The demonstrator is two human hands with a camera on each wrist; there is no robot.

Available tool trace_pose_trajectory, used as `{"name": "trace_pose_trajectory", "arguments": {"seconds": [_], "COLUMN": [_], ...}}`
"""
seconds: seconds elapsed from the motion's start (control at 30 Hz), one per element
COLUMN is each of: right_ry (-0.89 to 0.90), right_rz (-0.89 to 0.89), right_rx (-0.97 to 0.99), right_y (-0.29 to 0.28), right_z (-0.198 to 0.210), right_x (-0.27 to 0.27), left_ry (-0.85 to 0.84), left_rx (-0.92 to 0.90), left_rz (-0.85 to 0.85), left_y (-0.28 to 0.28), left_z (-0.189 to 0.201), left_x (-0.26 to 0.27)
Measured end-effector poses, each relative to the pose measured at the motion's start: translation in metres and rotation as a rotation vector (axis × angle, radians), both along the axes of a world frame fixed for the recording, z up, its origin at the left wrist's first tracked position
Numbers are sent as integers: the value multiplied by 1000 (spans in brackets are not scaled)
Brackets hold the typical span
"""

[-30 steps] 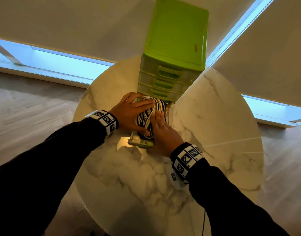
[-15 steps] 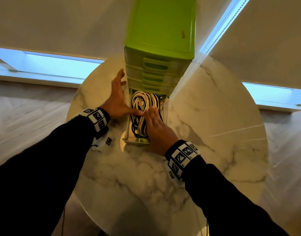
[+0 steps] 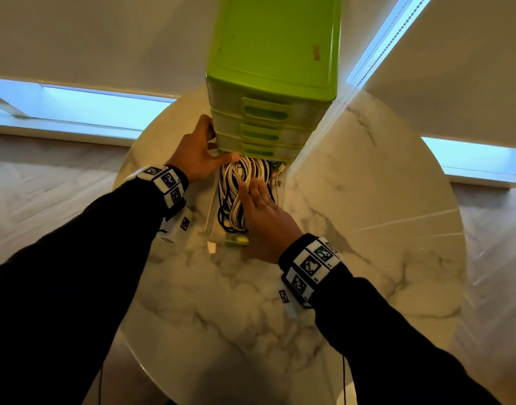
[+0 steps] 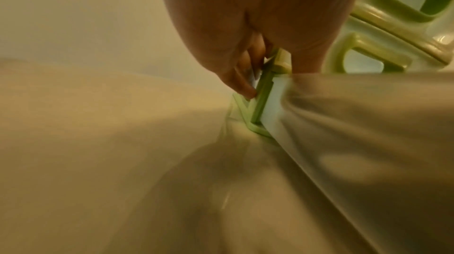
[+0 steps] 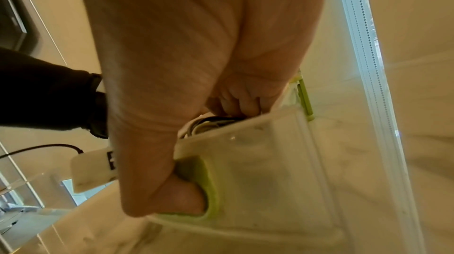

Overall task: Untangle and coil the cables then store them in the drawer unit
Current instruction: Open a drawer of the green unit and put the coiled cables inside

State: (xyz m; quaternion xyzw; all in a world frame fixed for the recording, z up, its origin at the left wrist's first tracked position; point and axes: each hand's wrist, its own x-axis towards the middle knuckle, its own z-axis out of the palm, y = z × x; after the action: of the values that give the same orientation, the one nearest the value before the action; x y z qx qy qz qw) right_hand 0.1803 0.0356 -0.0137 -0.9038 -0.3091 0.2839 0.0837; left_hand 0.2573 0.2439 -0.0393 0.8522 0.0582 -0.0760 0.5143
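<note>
A lime-green drawer unit (image 3: 274, 54) stands at the far side of the round marble table (image 3: 367, 200). Its translucent bottom drawer (image 3: 211, 211) is pulled out toward me and holds a coil of white and black cables (image 3: 232, 194). My left hand (image 3: 198, 153) grips the unit's lower left corner, fingers on the side and thumb on the front; the left wrist view shows the fingertips (image 4: 245, 87) against the green frame (image 4: 264, 93). My right hand (image 3: 265, 220) lies over the cables. In the right wrist view its thumb (image 5: 176, 196) hooks into the green handle (image 5: 212, 190) of the drawer front (image 5: 265, 151).
The unit's upper drawers (image 3: 262, 112) are closed. Bare marble lies in front of and to the right of the drawer. Pale walls and low bright window strips (image 3: 90, 106) stand close behind the table. A thin black wire (image 5: 36, 148) trails from my wrist device.
My left hand left the cables, went to the unit's left side and now grips its lower corner. My right hand has stayed on the coil at the drawer front.
</note>
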Motion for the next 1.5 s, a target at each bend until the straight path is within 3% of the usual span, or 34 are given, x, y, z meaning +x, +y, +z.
{"name": "trace_pose_trajectory", "arguments": {"seconds": [0.27,0.37,0.53,0.7,0.8,0.9,0.97,1.03,1.1,1.2,1.5], "right_ry": [-8,-42,-111,-540,-601,-722,-773,-639,-348,-44,-216], "right_rz": [-32,-80,-88,88,167,47,-168,-483,-700,-757,-861], "right_rx": [26,52,116,376,395,367,344,374,487,590,635], "right_y": [-3,1,-2,-30,-30,-23,-25,-30,-37,-47,-48], "right_z": [-2,-1,-7,-40,-40,-35,-30,-23,-22,-21,-29], "right_x": [44,58,37,5,18,42,49,52,61,78,112], "left_ry": [102,95,72,46,50,53,73,104,157,144,-9], "left_rx": [-42,37,97,128,150,167,156,118,74,110,152], "left_rz": [-87,-96,-81,-102,-119,-150,-165,-188,-208,-231,138], "left_y": [11,10,9,10,11,10,13,15,17,11,-12], "left_z": [12,15,13,9,9,15,17,16,15,8,-7], "left_x": [8,7,4,5,6,8,9,7,0,-12,-8]}}
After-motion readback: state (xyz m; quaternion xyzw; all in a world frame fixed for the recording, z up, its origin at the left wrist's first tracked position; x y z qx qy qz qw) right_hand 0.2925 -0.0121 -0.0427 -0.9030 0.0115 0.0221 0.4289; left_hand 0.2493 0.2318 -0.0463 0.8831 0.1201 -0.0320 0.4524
